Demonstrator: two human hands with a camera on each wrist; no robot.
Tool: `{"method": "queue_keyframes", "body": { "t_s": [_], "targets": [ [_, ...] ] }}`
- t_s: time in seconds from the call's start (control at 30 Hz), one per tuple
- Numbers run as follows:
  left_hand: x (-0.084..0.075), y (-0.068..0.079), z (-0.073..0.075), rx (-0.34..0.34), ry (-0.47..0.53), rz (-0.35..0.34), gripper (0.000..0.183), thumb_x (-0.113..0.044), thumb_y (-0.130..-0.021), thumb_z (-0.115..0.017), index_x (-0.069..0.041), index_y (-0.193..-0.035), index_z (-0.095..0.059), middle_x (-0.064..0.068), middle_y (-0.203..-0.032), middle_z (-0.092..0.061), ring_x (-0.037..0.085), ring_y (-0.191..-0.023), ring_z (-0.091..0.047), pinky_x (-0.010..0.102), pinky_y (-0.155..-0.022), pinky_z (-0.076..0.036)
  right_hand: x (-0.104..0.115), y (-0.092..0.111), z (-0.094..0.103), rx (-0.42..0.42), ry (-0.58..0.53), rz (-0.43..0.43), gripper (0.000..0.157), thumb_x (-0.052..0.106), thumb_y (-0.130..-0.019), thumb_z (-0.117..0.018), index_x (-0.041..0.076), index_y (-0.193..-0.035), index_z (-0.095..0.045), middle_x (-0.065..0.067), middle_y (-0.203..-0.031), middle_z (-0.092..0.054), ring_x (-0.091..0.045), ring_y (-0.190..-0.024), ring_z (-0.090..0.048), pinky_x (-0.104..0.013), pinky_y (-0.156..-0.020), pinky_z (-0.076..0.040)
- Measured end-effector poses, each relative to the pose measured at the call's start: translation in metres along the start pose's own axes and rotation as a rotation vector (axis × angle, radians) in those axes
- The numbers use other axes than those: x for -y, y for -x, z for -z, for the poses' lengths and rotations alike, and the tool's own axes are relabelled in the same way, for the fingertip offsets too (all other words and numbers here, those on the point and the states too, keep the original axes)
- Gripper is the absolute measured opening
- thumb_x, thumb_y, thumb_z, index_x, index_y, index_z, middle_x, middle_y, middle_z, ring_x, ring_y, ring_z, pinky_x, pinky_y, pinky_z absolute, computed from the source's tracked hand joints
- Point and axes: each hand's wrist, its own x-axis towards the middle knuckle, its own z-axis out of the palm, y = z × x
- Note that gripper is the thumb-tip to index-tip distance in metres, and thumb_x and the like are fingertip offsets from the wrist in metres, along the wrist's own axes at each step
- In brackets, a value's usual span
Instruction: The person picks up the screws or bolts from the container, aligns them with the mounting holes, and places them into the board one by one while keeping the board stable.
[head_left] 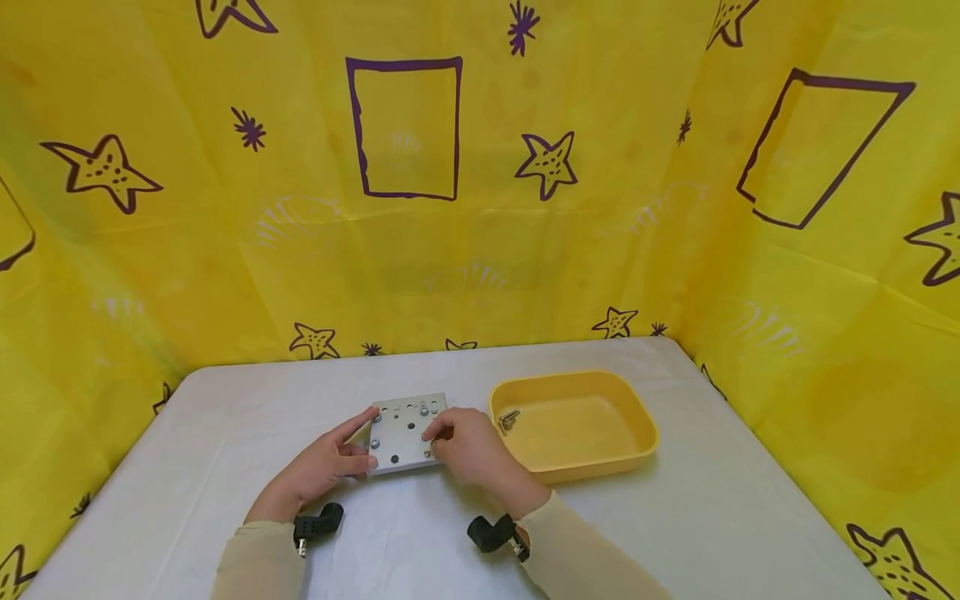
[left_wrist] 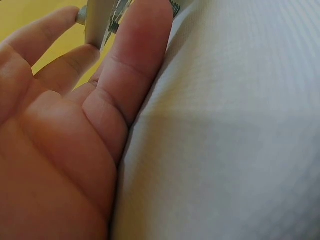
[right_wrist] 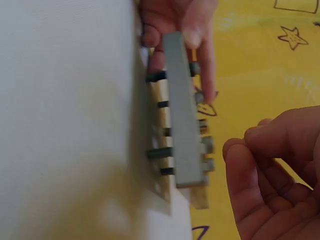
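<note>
A flat silver metal plate (head_left: 401,442) with drilled holes lies over the white table, several bolts set in it. My left hand (head_left: 324,461) grips its left edge, the fingertips close to bolt heads there. Seen from the side in the right wrist view, bolt heads (right_wrist: 207,145) stand on one face of the plate (right_wrist: 182,115) and threaded shanks (right_wrist: 160,153) stick out of the other. My right hand (head_left: 474,447) is at the plate's right side, close to a bolt head. Its thumb and index fingertips (right_wrist: 239,157) meet, with nothing visible between them.
Just right of the plate stands a shallow yellow tray (head_left: 600,464). A few loose bolts (head_left: 508,420) lie at its left end. The white table (head_left: 405,542) backs onto yellow cloth walls (head_left: 487,275) printed with stars. A black camera sits on each wrist.
</note>
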Motion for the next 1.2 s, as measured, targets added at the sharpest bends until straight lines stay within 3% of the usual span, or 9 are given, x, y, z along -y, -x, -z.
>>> {"method": "queue_keyframes", "body": {
  "t_s": [0.1, 0.23, 0.37, 0.47, 0.63, 0.8, 0.9, 1.07, 1.2],
  "targets": [
    [0.001, 0.0, 0.0, -0.001, 0.006, -0.005, 0.087, -0.024, -0.082, -0.083, -0.031, -0.156, -0.036, 0.011, -0.107, -0.065, 0.026, -0.087, -0.061, 0.039, -0.077, -0.042, 0.002, 0.002, 0.014, -0.032, -0.086, 0.0, 0.013, 0.003, -0.089, -0.069, 0.012, -0.096, -0.074, 0.004, -0.09, -0.067, -0.013, -0.083, -0.058, -0.029, -0.074, -0.05],
    [0.0, 0.0, -0.001, -0.006, 0.01, 0.003, 0.087, -0.023, -0.082, -0.083, -0.032, -0.156, -0.037, 0.011, -0.105, -0.065, 0.026, -0.086, -0.061, 0.039, -0.077, -0.042, 0.003, 0.007, 0.044, -0.083, -0.281, -0.033, 0.018, 0.008, -0.091, -0.071, 0.013, -0.108, -0.072, -0.001, -0.103, -0.068, -0.02, -0.088, -0.063, -0.036, -0.078, -0.053],
    [0.001, 0.002, 0.0, -0.006, 0.008, 0.013, 0.087, -0.023, -0.083, -0.082, -0.034, -0.156, -0.036, 0.011, -0.109, -0.064, 0.026, -0.088, -0.061, 0.04, -0.079, -0.041, -0.009, 0.009, 0.077, -0.122, -0.449, -0.031, 0.028, 0.009, -0.092, -0.071, 0.015, -0.12, -0.07, -0.002, -0.115, -0.065, -0.025, -0.096, -0.065, -0.039, -0.082, -0.053],
    [0.003, 0.002, 0.0, -0.008, 0.004, 0.016, 0.087, -0.022, -0.083, -0.082, -0.035, -0.156, -0.036, 0.011, -0.112, -0.063, 0.026, -0.089, -0.061, 0.04, -0.081, -0.041, -0.025, 0.01, 0.096, -0.124, -0.497, -0.02, 0.037, 0.006, -0.091, -0.071, 0.014, -0.127, -0.068, -0.004, -0.124, -0.063, -0.025, -0.105, -0.065, -0.04, -0.089, -0.051],
    [0.006, 0.0, 0.001, -0.004, -0.008, 0.019, 0.087, -0.023, -0.083, -0.082, -0.035, -0.156, -0.034, 0.011, -0.105, -0.064, 0.026, -0.087, -0.06, 0.041, -0.079, -0.04, -0.052, 0.011, 0.106, -0.051, -0.368, -0.059, 0.041, 0.005, -0.09, -0.073, 0.012, -0.13, -0.067, -0.007, -0.129, -0.063, -0.023, -0.106, -0.065, -0.042, -0.091, -0.049],
    [0.005, 0.0, 0.001, 0.001, 0.0, 0.015, 0.088, -0.023, -0.083, -0.082, -0.035, -0.156, -0.035, 0.011, -0.104, -0.064, 0.027, -0.086, -0.06, 0.041, -0.079, -0.04, -0.073, 0.011, 0.099, 0.121, -0.223, -0.058, 0.04, -0.001, -0.087, -0.072, 0.005, -0.126, -0.067, -0.016, -0.124, -0.063, -0.024, -0.096, -0.065, -0.038, -0.078, -0.053],
    [0.004, 0.001, 0.001, 0.003, 0.002, 0.007, 0.088, -0.024, -0.083, -0.082, -0.035, -0.156, -0.035, 0.011, -0.106, -0.064, 0.027, -0.087, -0.06, 0.041, -0.081, -0.04, -0.076, 0.013, 0.096, 0.201, -0.117, -0.039, 0.039, -0.002, -0.084, -0.069, 0.006, -0.123, -0.069, -0.015, -0.116, -0.066, -0.022, -0.088, -0.063, -0.034, -0.07, -0.051],
    [0.002, 0.001, 0.0, 0.003, 0.008, 0.007, 0.088, -0.024, -0.083, -0.082, -0.036, -0.156, -0.035, 0.011, -0.106, -0.064, 0.027, -0.087, -0.06, 0.041, -0.082, -0.04, -0.074, 0.012, 0.093, 0.224, 0.029, -0.017, 0.043, -0.003, -0.08, -0.063, 0.008, -0.121, -0.07, -0.009, -0.112, -0.068, -0.017, -0.075, -0.058, -0.028, -0.061, -0.043],
    [0.001, 0.0, 0.0, 0.002, 0.011, 0.013, 0.088, -0.024, -0.082, -0.082, -0.036, -0.156, -0.035, 0.011, -0.106, -0.063, 0.027, -0.087, -0.06, 0.041, -0.081, -0.04, -0.076, 0.01, 0.091, 0.226, 0.068, -0.028, 0.044, -0.001, -0.082, -0.063, 0.009, -0.124, -0.069, -0.007, -0.114, -0.067, -0.014, -0.059, -0.05, -0.028, -0.056, -0.04]
  ]
}}
